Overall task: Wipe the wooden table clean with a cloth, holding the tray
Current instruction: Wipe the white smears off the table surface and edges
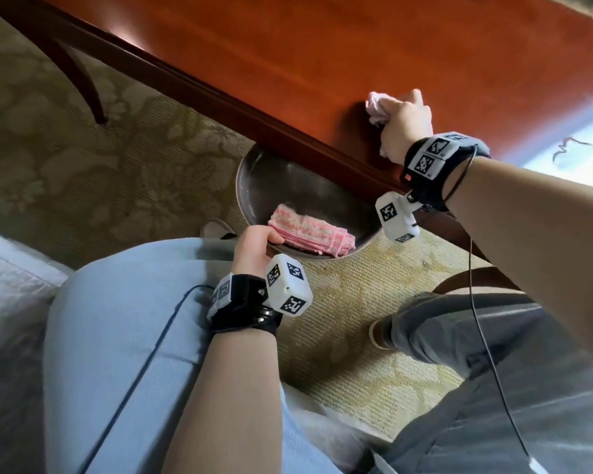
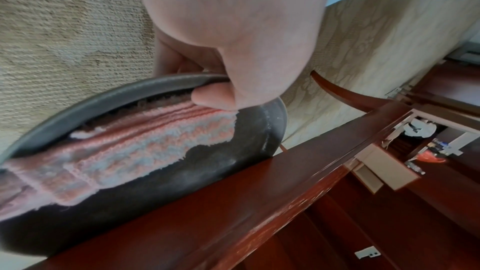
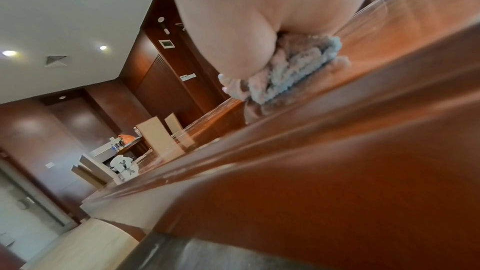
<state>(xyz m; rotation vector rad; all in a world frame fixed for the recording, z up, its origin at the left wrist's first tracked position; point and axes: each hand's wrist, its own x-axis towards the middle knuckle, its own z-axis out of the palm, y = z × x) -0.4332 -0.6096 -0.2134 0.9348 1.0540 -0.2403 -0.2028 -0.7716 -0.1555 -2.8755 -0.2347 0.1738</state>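
A reddish wooden table (image 1: 356,56) runs across the top of the head view. My right hand (image 1: 403,126) grips a bunched pink cloth (image 1: 375,107) and presses it onto the tabletop near the front edge; in the right wrist view the cloth (image 3: 293,73) is squashed under the palm. Below the table edge, my left hand (image 1: 255,246) holds a round dark metal tray (image 1: 271,186) by its near rim, thumb on top (image 2: 210,98). A folded pink striped cloth (image 1: 310,234) lies in the tray (image 2: 249,163), which partly tucks under the table edge.
Patterned beige carpet (image 1: 100,172) covers the floor. A curved dark table leg (image 1: 79,80) stands at the left. My knees in light and grey trousers (image 1: 117,319) sit below the hands. Cables run from both wristbands.
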